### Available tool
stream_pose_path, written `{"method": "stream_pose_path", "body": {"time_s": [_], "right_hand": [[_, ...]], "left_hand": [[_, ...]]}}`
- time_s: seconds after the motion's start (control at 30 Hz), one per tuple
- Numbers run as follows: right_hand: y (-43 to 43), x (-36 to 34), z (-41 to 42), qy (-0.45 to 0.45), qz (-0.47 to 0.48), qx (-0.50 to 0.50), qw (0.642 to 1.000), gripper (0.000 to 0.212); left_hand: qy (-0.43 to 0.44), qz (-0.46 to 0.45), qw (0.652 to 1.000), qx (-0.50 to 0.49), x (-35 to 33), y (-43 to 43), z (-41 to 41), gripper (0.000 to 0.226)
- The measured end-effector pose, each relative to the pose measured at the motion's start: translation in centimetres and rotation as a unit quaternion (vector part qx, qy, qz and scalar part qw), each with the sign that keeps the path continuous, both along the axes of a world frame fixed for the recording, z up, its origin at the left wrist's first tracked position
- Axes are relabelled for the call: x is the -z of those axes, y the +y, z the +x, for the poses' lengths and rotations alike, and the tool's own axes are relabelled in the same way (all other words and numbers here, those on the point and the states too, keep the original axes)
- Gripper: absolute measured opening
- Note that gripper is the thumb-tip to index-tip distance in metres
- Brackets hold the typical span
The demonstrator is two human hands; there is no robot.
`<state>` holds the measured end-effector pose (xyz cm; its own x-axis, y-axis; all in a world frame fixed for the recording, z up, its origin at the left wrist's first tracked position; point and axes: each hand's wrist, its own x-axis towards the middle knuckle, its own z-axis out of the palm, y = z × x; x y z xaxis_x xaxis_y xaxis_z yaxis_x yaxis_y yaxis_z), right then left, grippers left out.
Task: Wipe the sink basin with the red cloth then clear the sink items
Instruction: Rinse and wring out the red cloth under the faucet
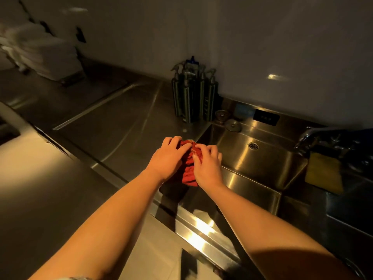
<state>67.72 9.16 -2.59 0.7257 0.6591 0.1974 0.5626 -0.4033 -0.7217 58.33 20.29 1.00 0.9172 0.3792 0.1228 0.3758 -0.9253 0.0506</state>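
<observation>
Both left hand [167, 158], right hand [208, 167] grip red cloth [189, 175]; bottles [192, 93] unreadable.

1. At the centre of the frame, the left hand [167, 156] and the right hand [205, 164] both grip a crumpled red cloth [188, 174], fingers curled into its folds.
2. The cloth is bunched at the left rim of a stainless steel sink basin [262, 162], which fills the right of centre.
3. A round drain [253, 146] shows in the basin floor.
4. Dark pump and spray bottles [193, 93] stand clustered above centre, against the wall.
5. A chrome faucet [308, 136] and a yellow rectangular pad [325, 174] sit at the right edge.
</observation>
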Motion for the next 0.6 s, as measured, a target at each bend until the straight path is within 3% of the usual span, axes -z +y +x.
{"method": "stream_pose_path", "body": {"time_s": [0.33, 0.6], "right_hand": [[8.3, 0.5, 1.5, 0.019, 0.000, -0.009, 1.000, 0.030], [16.7, 1.7, 2.2, 0.053, 0.002, 0.021, 0.998, 0.031]], "left_hand": [[0.015, -0.012, 1.000, -0.018, 1.2, 8.7, 2.0, 0.056], [0.026, -0.028, 0.999, 0.030, 1.5, 17.6, 3.5, 0.057]]}}
